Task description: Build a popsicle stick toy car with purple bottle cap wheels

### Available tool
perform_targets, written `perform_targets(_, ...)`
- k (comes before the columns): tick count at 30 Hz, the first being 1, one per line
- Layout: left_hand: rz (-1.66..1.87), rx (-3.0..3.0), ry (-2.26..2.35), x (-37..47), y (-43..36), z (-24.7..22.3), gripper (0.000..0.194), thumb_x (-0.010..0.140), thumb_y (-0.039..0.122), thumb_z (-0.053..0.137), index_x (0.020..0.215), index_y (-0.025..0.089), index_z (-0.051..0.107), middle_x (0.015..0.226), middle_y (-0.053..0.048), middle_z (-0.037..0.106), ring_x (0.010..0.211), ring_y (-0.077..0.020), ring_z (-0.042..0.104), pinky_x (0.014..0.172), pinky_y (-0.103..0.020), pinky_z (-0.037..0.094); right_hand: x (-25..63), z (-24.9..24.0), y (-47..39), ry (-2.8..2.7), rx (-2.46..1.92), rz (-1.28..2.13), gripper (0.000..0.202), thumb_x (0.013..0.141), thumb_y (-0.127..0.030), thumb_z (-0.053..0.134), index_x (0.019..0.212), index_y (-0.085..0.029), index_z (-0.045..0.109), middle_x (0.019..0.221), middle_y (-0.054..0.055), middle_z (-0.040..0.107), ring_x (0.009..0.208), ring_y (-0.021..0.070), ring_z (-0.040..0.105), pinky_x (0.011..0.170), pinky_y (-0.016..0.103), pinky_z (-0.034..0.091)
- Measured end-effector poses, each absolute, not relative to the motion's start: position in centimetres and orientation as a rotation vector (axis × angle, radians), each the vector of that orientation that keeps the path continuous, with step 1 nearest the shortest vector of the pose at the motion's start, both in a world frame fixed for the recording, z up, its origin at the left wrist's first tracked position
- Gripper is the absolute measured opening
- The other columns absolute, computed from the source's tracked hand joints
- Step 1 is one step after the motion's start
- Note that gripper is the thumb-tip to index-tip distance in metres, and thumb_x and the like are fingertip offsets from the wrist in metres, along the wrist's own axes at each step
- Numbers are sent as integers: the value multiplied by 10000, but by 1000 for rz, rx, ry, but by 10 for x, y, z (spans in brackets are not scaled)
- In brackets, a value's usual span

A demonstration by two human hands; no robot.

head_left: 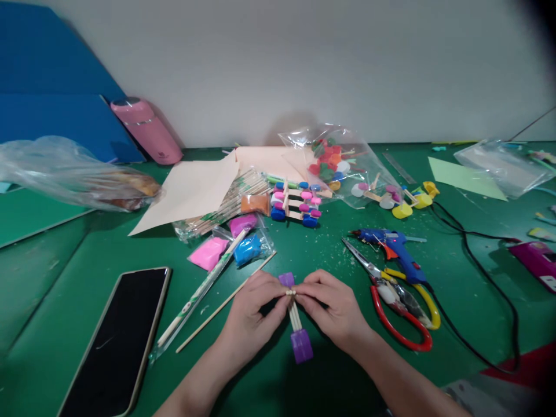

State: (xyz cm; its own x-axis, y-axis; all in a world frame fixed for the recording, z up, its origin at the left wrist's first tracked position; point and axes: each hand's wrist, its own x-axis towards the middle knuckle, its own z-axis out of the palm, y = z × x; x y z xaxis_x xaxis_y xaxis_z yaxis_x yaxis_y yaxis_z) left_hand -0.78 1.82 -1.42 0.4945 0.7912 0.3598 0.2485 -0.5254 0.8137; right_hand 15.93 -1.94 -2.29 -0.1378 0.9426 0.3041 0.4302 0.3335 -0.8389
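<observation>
Between my hands is a small model of pale wooden sticks (296, 317), with a purple block (302, 346) on its near end and a second purple piece (286, 280) on the far end. My left hand (257, 301) pinches its middle, where the short stick ends show, between thumb and fingers. From the other side my right hand (330, 306) pinches the same spot, fingertips almost meeting the left ones. Just left of my left hand, a thin wooden skewer (217, 310) lies slantwise on the table. The exact join under my fingertips is hidden.
Scissors (402, 313) and a blue glue gun (393, 246) with a black cable lie right. A phone (117, 341) lies left, near wrapped chopsticks (202, 289) and clay packets (209, 253). Finished stick models (296, 202), a plastic bag (334, 156) and a pink bottle (147, 130) stand behind.
</observation>
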Motion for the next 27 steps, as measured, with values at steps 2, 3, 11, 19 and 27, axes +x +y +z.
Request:
perform_targets(2, 977, 2029, 850, -8, 18, -15, 134, 761, 76, 557, 821, 173, 627, 687, -25, 594, 659, -141, 536, 605, -269, 442, 159, -23, -19, -1728, -1233, 733, 220, 810, -130, 548, 970, -207, 678, 786, 42, 579, 723, 132, 559, 622, 240, 451)
perform_targets(3, 977, 2027, 852, -8, 18, -15, 137, 761, 75, 557, 825, 174, 626, 691, -26, 596, 662, -142, 537, 606, -270, 443, 159, -23, -19, -1728, -1232, 729, 220, 809, -131, 549, 969, -208, 678, 783, 41, 578, 721, 132, 559, 620, 240, 451)
perform_targets(11, 994, 2030, 848, -8, 19, -14, 144, 760, 75, 559, 829, 183, 624, 694, -22, 601, 662, -139, 538, 602, -266, 445, 160, -22, -19, -1733, -1236, 710, 224, 810, -139, 545, 972, -218, 678, 780, 37, 583, 717, 132, 563, 618, 238, 458)
perform_targets(19, 965, 2020, 875, -9, 18, -14, 129, 769, 97, 553, 823, 187, 628, 696, -26, 605, 670, -145, 543, 613, -276, 454, 159, -21, -19, -1738, -1248, 717, 233, 819, -162, 531, 986, -245, 671, 786, 32, 582, 716, 135, 566, 615, 244, 466)
perform_targets(27, 961, 2008, 873, -8, 18, -14, 139, 772, 98, 547, 839, 192, 625, 707, -26, 608, 679, -148, 548, 622, -279, 452, 159, -20, -20, -1732, -1248, 717, 217, 813, -151, 536, 962, -224, 676, 783, 39, 588, 719, 138, 568, 623, 245, 465)
